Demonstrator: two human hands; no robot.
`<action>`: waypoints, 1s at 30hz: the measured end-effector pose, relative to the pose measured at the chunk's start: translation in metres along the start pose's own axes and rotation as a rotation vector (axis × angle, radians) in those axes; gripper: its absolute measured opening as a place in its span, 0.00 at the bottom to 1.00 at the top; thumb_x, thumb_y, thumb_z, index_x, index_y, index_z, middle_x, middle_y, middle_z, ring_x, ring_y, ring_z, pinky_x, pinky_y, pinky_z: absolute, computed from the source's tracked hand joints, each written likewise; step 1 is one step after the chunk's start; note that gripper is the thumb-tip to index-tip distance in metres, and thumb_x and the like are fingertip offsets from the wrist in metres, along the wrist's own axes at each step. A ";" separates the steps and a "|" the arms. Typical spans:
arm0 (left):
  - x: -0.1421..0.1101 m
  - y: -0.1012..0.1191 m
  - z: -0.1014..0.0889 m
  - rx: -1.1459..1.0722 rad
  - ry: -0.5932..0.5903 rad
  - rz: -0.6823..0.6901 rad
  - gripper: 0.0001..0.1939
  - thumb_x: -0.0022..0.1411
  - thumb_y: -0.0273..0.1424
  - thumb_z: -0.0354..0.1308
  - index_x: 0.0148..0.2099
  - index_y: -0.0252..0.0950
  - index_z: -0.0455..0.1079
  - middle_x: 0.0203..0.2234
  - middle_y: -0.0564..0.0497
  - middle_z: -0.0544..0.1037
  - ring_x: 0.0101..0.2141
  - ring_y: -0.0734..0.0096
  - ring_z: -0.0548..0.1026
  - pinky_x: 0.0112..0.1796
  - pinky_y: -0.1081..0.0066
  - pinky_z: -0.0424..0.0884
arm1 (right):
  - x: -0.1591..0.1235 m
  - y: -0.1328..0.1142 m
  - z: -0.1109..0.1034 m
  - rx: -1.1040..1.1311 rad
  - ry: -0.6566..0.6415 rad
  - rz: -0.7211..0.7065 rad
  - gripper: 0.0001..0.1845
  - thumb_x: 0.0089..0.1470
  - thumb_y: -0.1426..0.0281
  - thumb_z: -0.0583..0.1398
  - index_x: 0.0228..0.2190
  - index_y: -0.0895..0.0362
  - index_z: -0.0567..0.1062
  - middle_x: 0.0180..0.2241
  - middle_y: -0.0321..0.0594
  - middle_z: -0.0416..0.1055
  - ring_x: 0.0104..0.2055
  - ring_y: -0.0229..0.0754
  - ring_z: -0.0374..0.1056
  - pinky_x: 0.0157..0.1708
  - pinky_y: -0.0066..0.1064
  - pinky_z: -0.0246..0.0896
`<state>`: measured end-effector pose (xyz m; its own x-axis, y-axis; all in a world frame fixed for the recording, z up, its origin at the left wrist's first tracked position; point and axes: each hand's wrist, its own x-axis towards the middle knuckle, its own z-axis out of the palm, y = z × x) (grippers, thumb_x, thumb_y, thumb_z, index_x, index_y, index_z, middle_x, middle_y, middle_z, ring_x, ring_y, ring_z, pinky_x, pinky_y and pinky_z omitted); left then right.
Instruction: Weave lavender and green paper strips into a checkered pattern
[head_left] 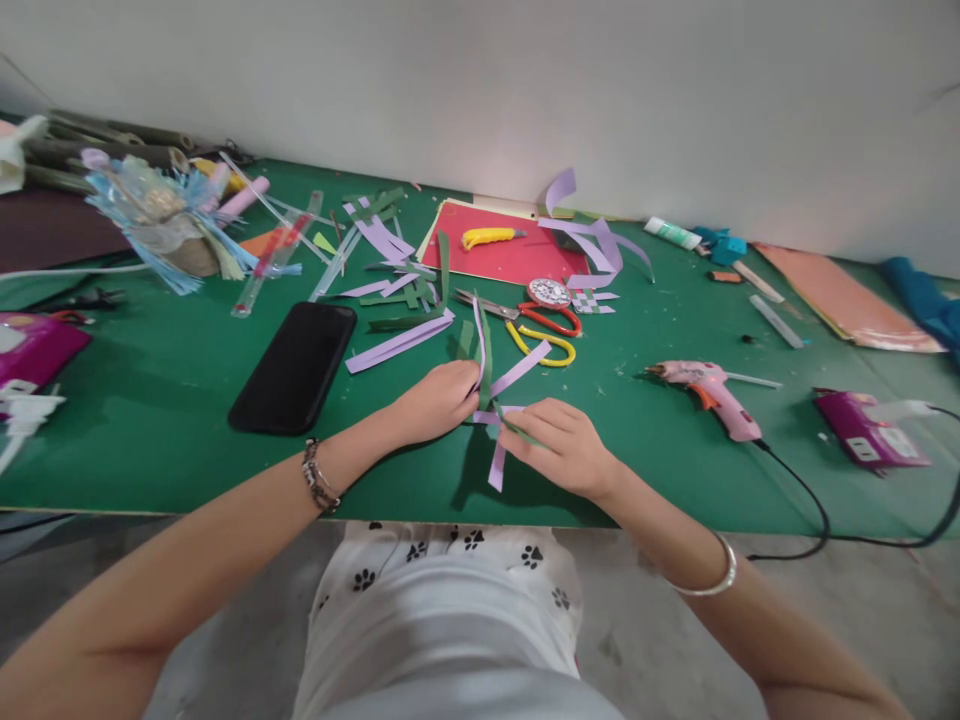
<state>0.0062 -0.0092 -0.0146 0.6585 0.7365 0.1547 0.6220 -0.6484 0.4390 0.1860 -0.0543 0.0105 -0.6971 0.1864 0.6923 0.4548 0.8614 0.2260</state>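
Close to the table's front edge, my two hands meet on a small bunch of crossing green and purple paper strips. My left hand is closed, its fingers pinching the strips from the left. From the right, my right hand grips a green strip between thumb and fingers, with a purple end hanging below. The crossing itself is partly covered by my fingers. Just beyond lie scissors with red and yellow handles. Loose purple strips and green strips are scattered behind my left hand.
A black phone lies left. A pink glue gun, its cord trailing off the front edge, rests right, beside a purple power box. Red paper carries a yellow cutter. A ruler and bamboo pieces are farther left.
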 end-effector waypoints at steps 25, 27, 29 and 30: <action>0.000 0.003 -0.001 0.082 -0.025 0.010 0.06 0.59 0.25 0.43 0.29 0.37 0.54 0.25 0.50 0.66 0.28 0.67 0.67 0.33 0.68 0.66 | 0.019 0.033 0.013 0.330 -0.380 0.906 0.10 0.45 0.79 0.54 0.23 0.56 0.74 0.24 0.32 0.70 0.24 0.33 0.61 0.34 0.33 0.43; 0.000 0.002 0.000 0.091 -0.032 0.011 0.06 0.59 0.25 0.43 0.30 0.37 0.55 0.25 0.49 0.66 0.29 0.66 0.67 0.33 0.67 0.66 | 0.019 0.035 0.015 0.314 -0.390 0.911 0.11 0.45 0.79 0.55 0.23 0.55 0.75 0.24 0.33 0.70 0.25 0.34 0.62 0.34 0.33 0.44; 0.001 0.002 0.001 0.099 -0.030 0.015 0.05 0.59 0.25 0.43 0.30 0.36 0.55 0.26 0.49 0.67 0.29 0.66 0.68 0.33 0.67 0.66 | 0.017 0.038 0.018 0.321 -0.401 0.900 0.11 0.45 0.79 0.55 0.23 0.56 0.76 0.23 0.34 0.70 0.25 0.34 0.62 0.34 0.33 0.46; 0.001 0.002 0.001 0.104 -0.026 0.017 0.05 0.59 0.25 0.43 0.30 0.36 0.55 0.26 0.49 0.67 0.29 0.66 0.68 0.34 0.67 0.66 | 0.016 0.039 0.020 0.335 -0.413 0.889 0.11 0.45 0.79 0.55 0.24 0.56 0.76 0.23 0.34 0.70 0.25 0.34 0.62 0.33 0.32 0.47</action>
<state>0.0082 -0.0102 -0.0145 0.6794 0.7208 0.1375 0.6502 -0.6782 0.3424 0.1814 -0.0081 0.0171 -0.3493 0.9126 0.2126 0.7649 0.4087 -0.4978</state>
